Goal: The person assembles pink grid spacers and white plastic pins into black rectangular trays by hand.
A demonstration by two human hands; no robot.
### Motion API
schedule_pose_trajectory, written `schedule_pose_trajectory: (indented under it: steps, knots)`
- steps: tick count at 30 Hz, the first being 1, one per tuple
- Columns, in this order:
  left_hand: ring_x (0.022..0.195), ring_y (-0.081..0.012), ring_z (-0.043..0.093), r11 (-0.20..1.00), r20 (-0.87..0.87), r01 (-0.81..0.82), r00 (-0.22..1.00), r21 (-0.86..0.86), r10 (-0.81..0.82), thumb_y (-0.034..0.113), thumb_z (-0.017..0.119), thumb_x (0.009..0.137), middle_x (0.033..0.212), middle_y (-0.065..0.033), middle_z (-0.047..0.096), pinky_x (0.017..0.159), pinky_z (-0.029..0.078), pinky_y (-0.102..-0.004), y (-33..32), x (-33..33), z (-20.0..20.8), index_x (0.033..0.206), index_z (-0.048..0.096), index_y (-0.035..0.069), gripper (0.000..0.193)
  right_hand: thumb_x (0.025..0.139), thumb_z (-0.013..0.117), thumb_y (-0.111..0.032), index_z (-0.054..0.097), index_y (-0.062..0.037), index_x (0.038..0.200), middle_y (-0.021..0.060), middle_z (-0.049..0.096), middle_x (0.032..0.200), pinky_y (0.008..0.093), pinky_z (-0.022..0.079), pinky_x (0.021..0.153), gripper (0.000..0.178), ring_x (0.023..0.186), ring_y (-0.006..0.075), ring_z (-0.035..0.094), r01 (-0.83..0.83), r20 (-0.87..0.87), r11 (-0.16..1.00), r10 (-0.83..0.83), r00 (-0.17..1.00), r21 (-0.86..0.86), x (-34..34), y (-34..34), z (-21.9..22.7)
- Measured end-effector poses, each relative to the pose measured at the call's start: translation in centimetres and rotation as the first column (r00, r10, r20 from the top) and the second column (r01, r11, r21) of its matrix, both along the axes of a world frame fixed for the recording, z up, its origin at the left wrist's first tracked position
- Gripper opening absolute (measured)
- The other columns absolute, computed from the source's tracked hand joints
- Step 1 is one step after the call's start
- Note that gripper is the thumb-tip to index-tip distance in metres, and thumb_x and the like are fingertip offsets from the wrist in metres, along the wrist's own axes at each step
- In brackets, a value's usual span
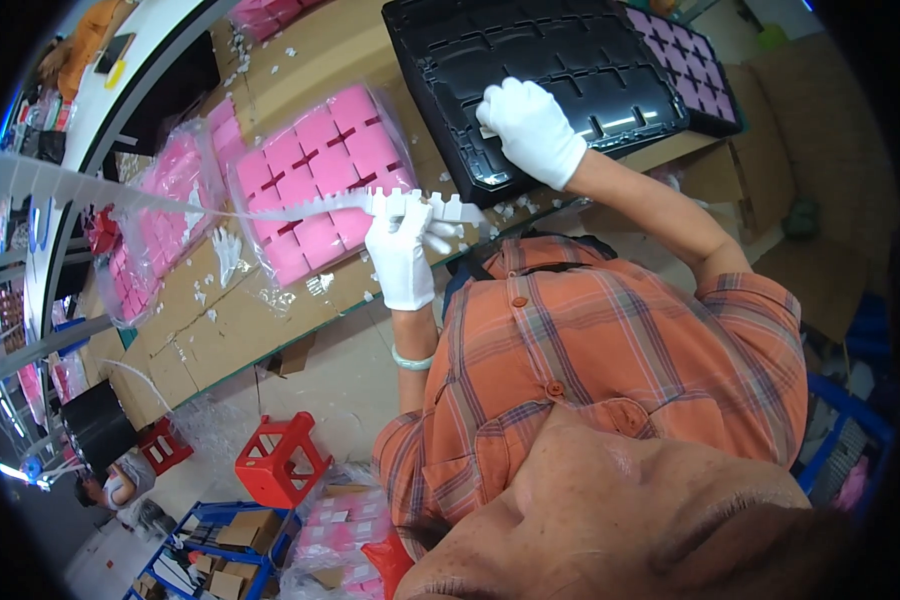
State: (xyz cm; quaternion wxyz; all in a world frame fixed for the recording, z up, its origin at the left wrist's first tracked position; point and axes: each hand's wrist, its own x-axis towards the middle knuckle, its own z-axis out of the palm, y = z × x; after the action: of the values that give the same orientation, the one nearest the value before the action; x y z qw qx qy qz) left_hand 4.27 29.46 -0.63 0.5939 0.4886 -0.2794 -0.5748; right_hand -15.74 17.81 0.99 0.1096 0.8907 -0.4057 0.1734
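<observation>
My left hand (400, 258), in a white glove, is closed on a long white notched strip (315, 207). The strip curves away to the far left in the air, with small square tabs standing up along its edge near my fingers. My right hand (535, 132), also gloved, rests with curled fingers at the near left part of a black plastic tray (560, 75) with cross-shaped slots. A small pale bit shows by its fingertips, too small to name. Left of the tray lies a pink foam block (315, 165) with cross-shaped cuts, in clear plastic wrap.
More wrapped pink foam (175, 180) lies farther left, near a spare white glove (226, 252). Pale scraps (510, 208) litter the cardboard-covered table (210, 345). A tray with pink foam (685, 65) sits beyond the black one. A red stool (278, 460) stands on the floor.
</observation>
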Motion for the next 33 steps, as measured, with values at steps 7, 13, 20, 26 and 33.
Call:
schedule_pose_trajectory:
  steps: [7, 13, 20, 26, 33]
  knots:
    - [0.047, -0.0057, 0.049, 0.997, 0.098, -0.020, 0.995, 0.075, 0.012, 0.009, 0.061, 0.089, 0.065, -0.0050, 0.062, 0.041, 0.030, -0.0185, 0.0, 0.7, 0.7, 0.092, 0.063, 0.002, 0.008, 0.075, 0.068, -0.014, 0.064, -0.0077, 0.075, 0.0101, 0.059, 0.082, 0.0396, 0.051, 0.070, 0.008, 0.081, 0.0289, 0.060, 0.010, 0.110, 0.984, -0.030, 0.993, 0.179, -0.6, 0.4, -0.3]
    - [0.046, -0.0061, 0.048, 0.996, 0.084, 0.042, 0.995, 0.073, -0.048, 0.009, 0.061, 0.089, 0.065, -0.0057, 0.062, 0.041, 0.031, -0.0193, -0.5, -0.1, 0.1, 0.095, 0.063, 0.001, 0.010, 0.076, 0.065, -0.007, 0.065, -0.0060, 0.078, 0.0106, 0.059, 0.083, 0.0396, 0.051, 0.074, 0.002, 0.084, 0.0297, 0.060, 0.070, 0.067, 0.978, -0.085, 0.994, 0.197, -0.2, -0.2, 0.0]
    - [0.051, -0.0064, 0.050, 0.998, 0.040, -0.055, 0.998, -0.021, 0.056, 0.012, 0.060, 0.093, 0.070, -0.0054, 0.062, 0.046, 0.035, -0.0192, -1.1, 0.2, 0.1, 0.100, 0.060, 0.000, 0.013, 0.079, 0.070, -0.017, 0.075, -0.0074, 0.079, 0.0095, 0.066, 0.080, 0.0340, 0.050, 0.066, 0.011, 0.074, 0.0262, 0.064, -0.023, 0.120, 0.724, -0.083, 0.989, 0.689, -2.8, 3.4, 6.7]
    - [0.051, -0.0064, 0.050, 0.998, 0.074, -0.058, 0.995, -0.027, 0.060, 0.010, 0.060, 0.092, 0.072, -0.0056, 0.063, 0.043, 0.036, -0.0191, -2.3, -1.4, 1.1, 0.100, 0.061, 0.002, 0.011, 0.091, 0.064, -0.017, 0.063, -0.0014, 0.109, 0.0020, 0.064, 0.090, 0.0266, 0.050, 0.073, 0.023, 0.085, 0.0101, 0.060, -0.414, 0.570, 0.521, -0.179, 0.802, 0.746, 0.6, 1.5, 3.5]
    - [0.051, -0.0054, 0.048, 0.993, -0.089, 0.116, 0.989, -0.003, -0.115, 0.010, 0.060, 0.090, 0.071, -0.0024, 0.060, 0.042, 0.034, -0.0193, -2.3, -0.4, -2.7, 0.095, 0.063, 0.003, 0.009, 0.077, 0.066, 0.002, 0.060, -0.0046, 0.084, 0.0072, 0.054, 0.083, 0.0300, 0.048, 0.075, 0.011, 0.081, 0.0214, 0.060, -0.615, 0.697, 0.659, 0.188, 0.692, 0.433, 1.8, 3.6, 5.3]
